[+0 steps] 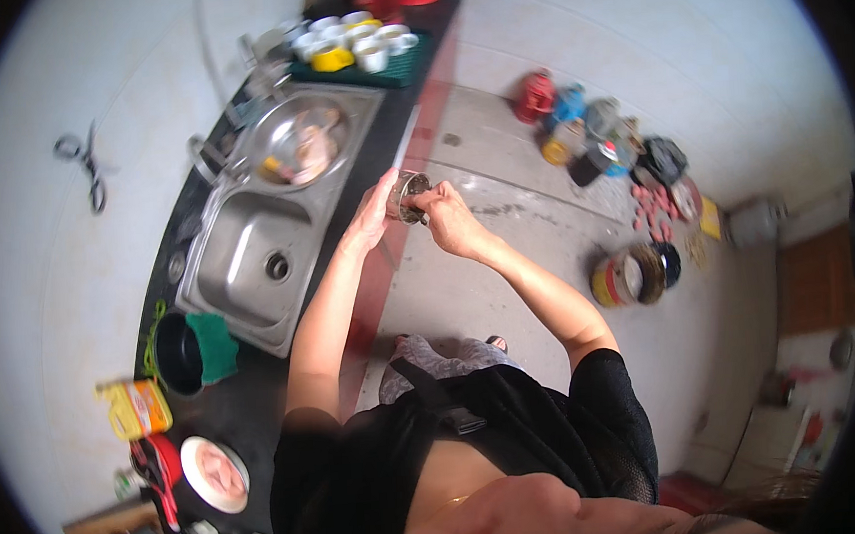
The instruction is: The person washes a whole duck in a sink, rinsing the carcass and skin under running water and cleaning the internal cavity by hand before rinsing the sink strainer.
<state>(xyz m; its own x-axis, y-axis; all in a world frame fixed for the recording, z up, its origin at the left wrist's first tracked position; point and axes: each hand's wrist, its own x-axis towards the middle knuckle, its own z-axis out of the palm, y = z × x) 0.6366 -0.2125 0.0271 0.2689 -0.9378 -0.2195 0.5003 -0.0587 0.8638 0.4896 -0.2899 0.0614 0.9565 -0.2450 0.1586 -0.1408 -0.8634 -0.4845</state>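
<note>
My left hand [374,214] is wrapped round a small clear jar [402,192] with something dark in it. The jar is tilted, its mouth facing my right hand [454,226]. The fingers of that hand are bent together at the mouth of the jar, and their tips reach to its rim or inside; what they pinch, if anything, is too small to make out. Both hands are in front of me, just past the edge of the black counter [369,138] and above the floor.
A double steel sink [293,226] is at left, with pale raw meat [315,151] in the far basin. White cups [371,55] stand on a green tray [403,67]. A plate of meat [215,473] and a black pot [176,356] are nearer. Bottles [593,164] and buckets [616,280] stand on the floor at right.
</note>
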